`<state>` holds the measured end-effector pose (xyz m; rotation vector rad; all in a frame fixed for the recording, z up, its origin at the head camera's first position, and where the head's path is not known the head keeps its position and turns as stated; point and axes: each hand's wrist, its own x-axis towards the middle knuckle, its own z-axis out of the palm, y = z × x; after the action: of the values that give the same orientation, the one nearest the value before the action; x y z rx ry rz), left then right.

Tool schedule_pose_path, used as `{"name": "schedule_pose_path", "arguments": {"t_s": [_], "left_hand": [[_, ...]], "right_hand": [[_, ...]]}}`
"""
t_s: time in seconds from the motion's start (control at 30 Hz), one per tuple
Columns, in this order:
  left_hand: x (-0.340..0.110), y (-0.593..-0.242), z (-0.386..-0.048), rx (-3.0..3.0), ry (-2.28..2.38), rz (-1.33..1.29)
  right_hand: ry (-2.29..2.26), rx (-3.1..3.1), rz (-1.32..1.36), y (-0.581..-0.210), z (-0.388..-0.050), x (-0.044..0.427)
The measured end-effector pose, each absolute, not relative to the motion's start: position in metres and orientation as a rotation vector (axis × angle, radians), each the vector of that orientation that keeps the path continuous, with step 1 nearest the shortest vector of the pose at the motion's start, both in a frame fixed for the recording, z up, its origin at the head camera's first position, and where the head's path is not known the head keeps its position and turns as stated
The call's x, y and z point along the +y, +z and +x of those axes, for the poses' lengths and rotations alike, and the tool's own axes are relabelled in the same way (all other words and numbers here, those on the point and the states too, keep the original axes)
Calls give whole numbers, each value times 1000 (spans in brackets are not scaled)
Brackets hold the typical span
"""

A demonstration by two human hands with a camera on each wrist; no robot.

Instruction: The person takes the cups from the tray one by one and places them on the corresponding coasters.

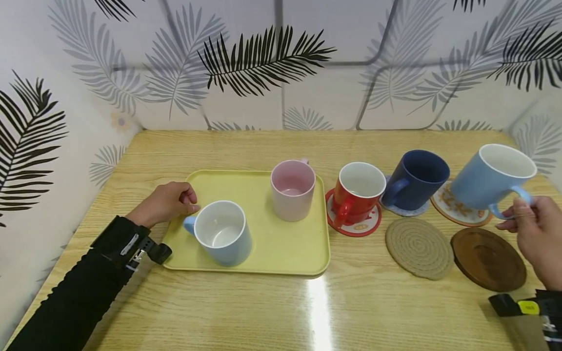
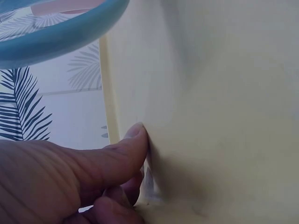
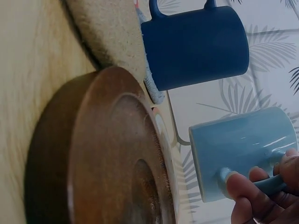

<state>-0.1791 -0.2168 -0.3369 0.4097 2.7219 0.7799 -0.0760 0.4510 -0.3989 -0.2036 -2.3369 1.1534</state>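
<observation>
My right hand point(image 1: 542, 234) holds a light blue mug point(image 1: 491, 178) by its handle. The mug hangs over a round patterned coaster point(image 1: 458, 207); in the right wrist view a gap shows under its base. At the left, my left hand point(image 1: 169, 202) pinches the rim of a yellow tray point(image 1: 281, 248), with the thumb point(image 2: 133, 144) on the tray's inner side. Close to that hand, a second light blue mug point(image 1: 226, 239) stands on the tray, its handle turned left. A pink mug point(image 1: 291, 192) is also on the tray, near its right end.
Right of the tray, a red mug point(image 1: 355, 195) stands on a red-rimmed coaster point(image 1: 371, 224). Beside it, a dark blue mug point(image 1: 414, 180) rests on a pale blue coaster point(image 1: 412, 209). In front lie a woven coaster point(image 1: 419, 248) and a brown wooden coaster point(image 1: 487, 258). A patterned wall point(image 1: 246, 107) rises behind.
</observation>
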Motion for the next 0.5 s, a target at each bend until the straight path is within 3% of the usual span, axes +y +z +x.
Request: {"name": "schedule_pose_path", "arguments": {"t_s": [0.27,0.5], "left_hand": [[-218,-337,-180,2724,776,402],[-217,-338,-180,2722,779,390]], "right_hand": [[1131,-2450,-316,-360,-62,409],[1017,-2548,-335,-356,-58,398]]}}
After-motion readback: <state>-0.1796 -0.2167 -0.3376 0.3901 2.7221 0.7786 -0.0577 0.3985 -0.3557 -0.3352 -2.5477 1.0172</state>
